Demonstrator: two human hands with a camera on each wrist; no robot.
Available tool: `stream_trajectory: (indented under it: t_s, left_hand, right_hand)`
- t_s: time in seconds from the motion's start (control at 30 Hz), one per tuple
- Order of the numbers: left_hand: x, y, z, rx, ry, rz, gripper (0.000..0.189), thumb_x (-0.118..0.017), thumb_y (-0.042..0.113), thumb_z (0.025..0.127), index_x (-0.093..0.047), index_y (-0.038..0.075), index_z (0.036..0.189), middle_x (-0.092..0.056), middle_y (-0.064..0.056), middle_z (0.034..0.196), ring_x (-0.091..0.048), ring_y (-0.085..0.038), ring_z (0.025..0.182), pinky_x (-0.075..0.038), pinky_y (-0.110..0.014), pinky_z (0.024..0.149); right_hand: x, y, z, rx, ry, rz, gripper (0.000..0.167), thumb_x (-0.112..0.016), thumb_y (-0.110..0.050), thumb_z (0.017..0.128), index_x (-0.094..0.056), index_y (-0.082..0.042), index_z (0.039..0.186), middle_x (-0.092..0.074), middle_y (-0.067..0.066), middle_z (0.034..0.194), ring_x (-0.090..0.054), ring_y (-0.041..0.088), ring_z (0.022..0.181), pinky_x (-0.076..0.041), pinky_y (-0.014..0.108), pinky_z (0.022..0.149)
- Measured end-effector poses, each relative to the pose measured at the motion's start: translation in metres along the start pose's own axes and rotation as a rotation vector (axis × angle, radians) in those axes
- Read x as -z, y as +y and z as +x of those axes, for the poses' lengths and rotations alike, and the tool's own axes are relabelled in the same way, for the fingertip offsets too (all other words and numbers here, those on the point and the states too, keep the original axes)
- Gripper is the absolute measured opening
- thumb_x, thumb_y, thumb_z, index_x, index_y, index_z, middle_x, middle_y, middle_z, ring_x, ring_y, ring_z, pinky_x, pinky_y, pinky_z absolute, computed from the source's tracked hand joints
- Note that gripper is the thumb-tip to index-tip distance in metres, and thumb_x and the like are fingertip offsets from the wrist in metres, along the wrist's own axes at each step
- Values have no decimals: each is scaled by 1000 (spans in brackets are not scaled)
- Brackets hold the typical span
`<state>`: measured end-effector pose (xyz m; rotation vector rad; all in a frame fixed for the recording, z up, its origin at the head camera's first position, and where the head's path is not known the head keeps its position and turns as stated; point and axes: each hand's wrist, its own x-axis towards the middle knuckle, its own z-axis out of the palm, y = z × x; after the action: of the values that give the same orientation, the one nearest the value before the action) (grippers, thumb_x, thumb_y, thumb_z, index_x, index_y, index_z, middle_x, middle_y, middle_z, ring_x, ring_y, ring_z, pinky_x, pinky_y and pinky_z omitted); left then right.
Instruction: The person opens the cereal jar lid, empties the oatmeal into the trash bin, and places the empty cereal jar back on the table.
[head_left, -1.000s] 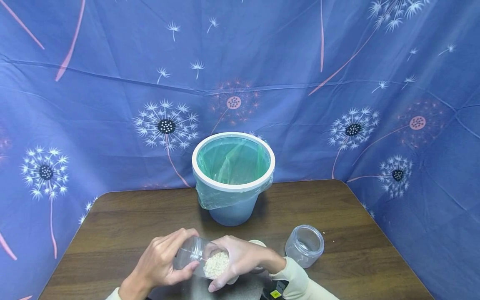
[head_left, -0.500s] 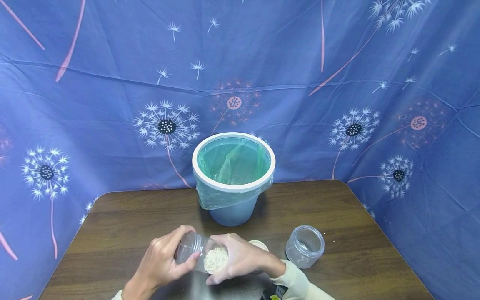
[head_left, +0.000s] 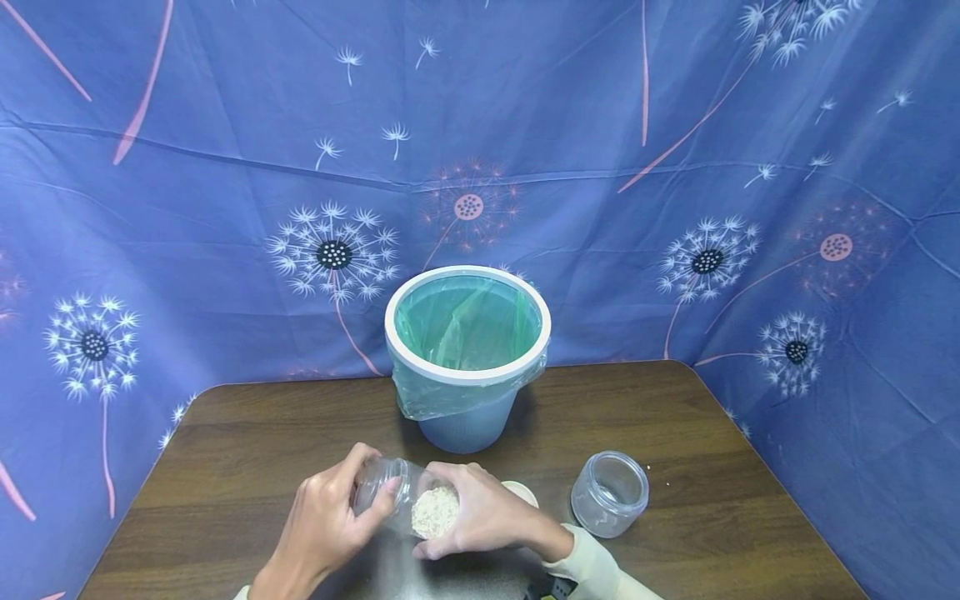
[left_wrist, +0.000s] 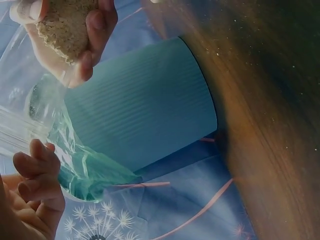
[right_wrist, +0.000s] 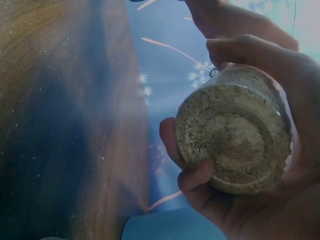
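Note:
My right hand (head_left: 480,512) grips a clear jar of pale, oat-like flakes (head_left: 435,512), tipped onto its side. Flakes show through the jar's round base (right_wrist: 235,140) in the right wrist view, with fingers and thumb wrapped about it. From the left, my left hand (head_left: 322,517) holds a clear jar (head_left: 367,483), thumb on the near side and fingers on the far side. Ridged clear plastic lies between the hands, where the two clear parts meet end to end. In the left wrist view, curled left fingers (left_wrist: 37,175) sit by the clear wall.
Behind the hands stands a blue bin (head_left: 465,425) with a white rim and a green liner. An open clear jar (head_left: 611,496) is to the right, with a few crumbs beside it. A pale round object (head_left: 521,493) shows partly behind the right wrist. Patterned blue cloth (head_left: 225,208) hangs behind the table.
Both hands have shifted slightly away from the person, with the clear jars between them. The left fingers sit a little higher. The bin and the open jar have stayed put.

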<state>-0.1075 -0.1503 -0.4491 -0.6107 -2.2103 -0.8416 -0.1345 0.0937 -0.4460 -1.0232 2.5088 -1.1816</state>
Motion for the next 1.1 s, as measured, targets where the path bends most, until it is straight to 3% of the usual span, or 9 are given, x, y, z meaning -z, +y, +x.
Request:
stream_trajectory:
  t_s: [0.13, 0.23, 0.37, 0.5, 0.6, 0.77, 0.97, 1.1]
  left_hand:
    - [4, -3, 0, 9, -7, -4, 27, -79, 27, 84, -68, 19, 108, -37, 22, 66, -32, 7, 56, -28, -15, 49]
    - [8, -9, 0, 30, -28, 7, 26, -79, 26, 86, -70, 20, 110, -39, 21, 66, -33, 7, 57, -31, -17, 50]
    - [13, -17, -2, 96, -117, 57, 25, -81, 29, 90, -72, 23, 112, -55, 19, 72, -43, 4, 60, -42, -26, 53]
    - [13, -22, -6, 139, -230, 130, 32, -84, 42, 90, -72, 26, 115, -72, 14, 92, -64, -7, 67, -51, -35, 57]
    - [11, -24, -11, 139, -289, 167, 41, -86, 50, 87, -72, 25, 116, -75, 10, 102, -71, -17, 71, -54, -38, 58]
    - [5, -25, -17, 132, -367, 203, 56, -87, 57, 83, -70, 20, 121, -72, 6, 107, -71, -17, 74, -58, -39, 62]
    - [0, -25, -20, 105, -441, 235, 64, -88, 55, 82, -70, 11, 125, -72, -9, 115, -75, -28, 95, -62, -46, 76]
    - [-3, -26, -23, 89, -486, 250, 64, -89, 53, 80, -71, 10, 123, -70, -10, 112, -73, -28, 92, -62, -46, 76]
  right_hand:
    - [2, 1, -2, -8, 21, 35, 50, -99, -38, 72, -64, -29, 106, -65, -19, 89, -62, -2, 79, -53, 20, 71]
    - [4, 3, -6, -27, 44, 54, 50, -99, -39, 72, -64, -29, 107, -66, -18, 90, -62, -1, 81, -53, 21, 72]
    - [9, 4, -14, -51, 79, 65, 51, -99, -39, 71, -64, -29, 107, -68, -17, 93, -62, 1, 82, -53, 23, 71]
    - [15, 2, -23, -56, 105, 65, 52, -99, -39, 72, -62, -30, 107, -69, -16, 95, -63, 3, 83, -53, 24, 72]
    - [20, -2, -30, -65, 115, 80, 55, -99, -39, 73, -60, -28, 109, -70, -15, 96, -63, 3, 83, -53, 25, 73]
    - [30, -7, -39, -99, 129, 94, 59, -99, -38, 73, -56, -25, 112, -74, -16, 96, -66, 5, 83, -56, 26, 73]
    - [44, -16, -46, -137, 122, 114, 64, -99, -38, 75, -53, -20, 116, -74, -12, 95, -68, 5, 72, -59, 28, 65]
    - [53, -22, -50, -131, 126, 99, 65, -98, -40, 76, -52, -19, 117, -76, -13, 99, -69, 6, 73, -59, 29, 66]
